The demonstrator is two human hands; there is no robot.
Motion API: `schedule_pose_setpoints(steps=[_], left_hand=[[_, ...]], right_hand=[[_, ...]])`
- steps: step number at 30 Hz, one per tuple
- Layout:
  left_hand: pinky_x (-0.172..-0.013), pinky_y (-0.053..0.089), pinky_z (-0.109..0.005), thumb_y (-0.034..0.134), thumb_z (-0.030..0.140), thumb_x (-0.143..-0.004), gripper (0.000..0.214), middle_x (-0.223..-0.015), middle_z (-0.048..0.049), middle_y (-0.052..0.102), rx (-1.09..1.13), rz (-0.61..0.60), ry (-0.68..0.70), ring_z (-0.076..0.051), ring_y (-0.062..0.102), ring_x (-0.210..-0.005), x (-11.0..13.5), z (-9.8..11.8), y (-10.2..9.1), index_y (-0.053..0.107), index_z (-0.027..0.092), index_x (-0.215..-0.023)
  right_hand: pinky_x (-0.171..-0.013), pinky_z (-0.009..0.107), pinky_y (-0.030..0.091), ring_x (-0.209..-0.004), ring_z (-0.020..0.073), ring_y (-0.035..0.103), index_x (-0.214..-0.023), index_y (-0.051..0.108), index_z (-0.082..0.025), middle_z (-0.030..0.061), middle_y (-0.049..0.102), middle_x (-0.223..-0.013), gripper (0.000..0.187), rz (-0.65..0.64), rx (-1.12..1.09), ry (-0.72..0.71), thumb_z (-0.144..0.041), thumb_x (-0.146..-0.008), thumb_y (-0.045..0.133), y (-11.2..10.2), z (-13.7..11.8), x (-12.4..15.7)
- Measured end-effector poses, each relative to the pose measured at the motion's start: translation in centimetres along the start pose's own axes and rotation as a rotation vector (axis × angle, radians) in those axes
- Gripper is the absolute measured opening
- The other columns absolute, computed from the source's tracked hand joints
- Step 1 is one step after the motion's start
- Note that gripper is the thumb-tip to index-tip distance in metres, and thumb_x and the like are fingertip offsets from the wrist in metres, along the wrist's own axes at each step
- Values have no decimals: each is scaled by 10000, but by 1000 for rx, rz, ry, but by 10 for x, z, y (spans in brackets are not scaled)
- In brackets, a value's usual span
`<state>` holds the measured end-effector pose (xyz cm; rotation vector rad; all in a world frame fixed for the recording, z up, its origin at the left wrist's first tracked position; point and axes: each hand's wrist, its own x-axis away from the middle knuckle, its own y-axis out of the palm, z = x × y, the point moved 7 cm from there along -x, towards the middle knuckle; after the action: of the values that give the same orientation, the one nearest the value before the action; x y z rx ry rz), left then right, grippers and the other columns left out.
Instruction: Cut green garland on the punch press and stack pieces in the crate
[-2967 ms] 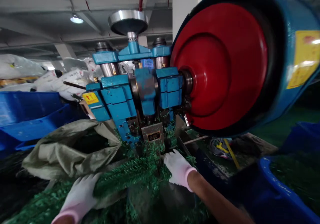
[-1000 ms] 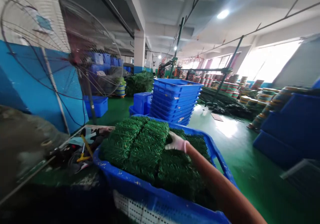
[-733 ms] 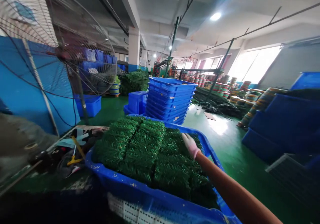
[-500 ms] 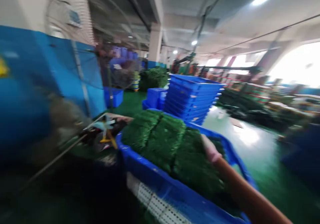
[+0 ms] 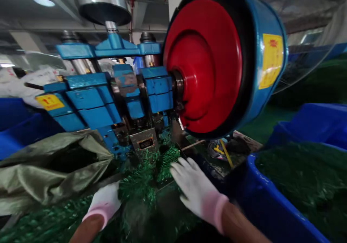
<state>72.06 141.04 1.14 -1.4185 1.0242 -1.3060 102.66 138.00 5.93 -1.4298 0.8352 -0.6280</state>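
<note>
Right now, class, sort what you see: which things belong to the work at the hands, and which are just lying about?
In use: left hand, right hand, green strands, blue press.
Lying about: olive sack, blue crate, yellow-handled tool.

White gloves, pink cuffs, on left hand and right hand. Green tinsel at lower centre. Blue machine, red wheel, yellow label. Olive sack left, blue crate lower right.

Green artificial pine-needle sprigs, bristly and glossy, heaped loosely at near centre, far tips lying at the foot of the blue press, more strewn toward the near left
</note>
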Motion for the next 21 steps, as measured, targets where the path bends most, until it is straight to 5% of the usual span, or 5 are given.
schedule_pose_setpoints(steps=[4,7,11,15,21], left_hand=[[-1052,484,-378,542,275,-817,498,-1307,-123,705,-1,-6,10,-295,642,-1241,7,17,-14,671,208,-1294],[-1169,388,-384,649,346,-723,691,-1445,-133,611,-49,51,55,-297,548,-1356,19,0,-19,595,181,-1392],[-1138,410,-430,610,393,-728,614,-1344,-99,688,-77,3,-52,-318,598,-1293,49,-84,-4,644,251,-1325],[-974,515,-400,437,305,-845,439,-1211,-105,753,-51,-98,-244,-315,683,-1169,68,-148,8,720,251,-1176],[-1026,496,-436,533,322,-801,517,-1275,-170,716,-66,-45,-122,-369,657,-1209,34,-67,-11,683,176,-1274]], right_hand=[[-1152,590,335,-1323,407,508,-1372,567,-33,271,602,-1364,672,-215,168,-110,-272,-769,744,16,-29,-83],[-993,485,466,-1069,335,653,-1180,680,-68,216,713,-1109,482,-282,142,-90,-177,-717,759,32,-25,-108],[-923,436,492,-1037,309,664,-1086,722,-119,158,726,-1066,287,-291,72,-78,-248,-832,686,40,-12,-102],[-890,457,508,-1037,341,636,-1143,705,-106,175,699,-1106,565,-292,76,-115,-481,-733,806,39,-20,-71],[-1030,507,458,-1006,313,629,-1176,680,-151,144,707,-1067,485,-150,170,-234,-304,-730,796,28,-41,-27]])
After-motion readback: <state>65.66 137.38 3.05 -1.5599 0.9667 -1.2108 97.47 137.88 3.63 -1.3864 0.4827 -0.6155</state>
